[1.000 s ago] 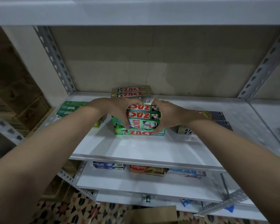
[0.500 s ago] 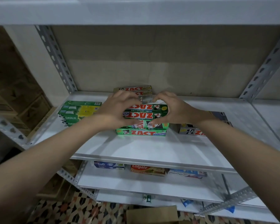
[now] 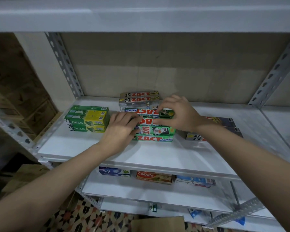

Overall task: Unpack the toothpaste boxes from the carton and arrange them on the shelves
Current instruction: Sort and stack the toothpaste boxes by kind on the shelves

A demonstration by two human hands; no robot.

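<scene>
A stack of green ZACT whitening boxes (image 3: 155, 138) stands in the middle of the white shelf (image 3: 141, 156). My left hand (image 3: 122, 129) lies on the stack's left end with its fingers laid fairly straight over the boxes. My right hand (image 3: 179, 113) pinches the right end of the top green ZACT box (image 3: 146, 112) between thumb and fingers. That top box sits a little further back than the ones under it. A brown carton flap (image 3: 157, 223) shows at the bottom edge of the view.
Green and yellow Darlie boxes (image 3: 89, 119) are stacked to the left, silver ZACT smokers boxes (image 3: 139, 97) behind, dark boxes (image 3: 224, 124) to the right. Safi (image 3: 114, 172), Colgate (image 3: 153, 177) and blue boxes (image 3: 194, 180) lie on the lower shelf. Perforated posts (image 3: 64, 64) flank the shelf.
My hands went from cupping both ends of the green stack to its top. The left now lies on the left end; the right has moved back and pinches the top box.
</scene>
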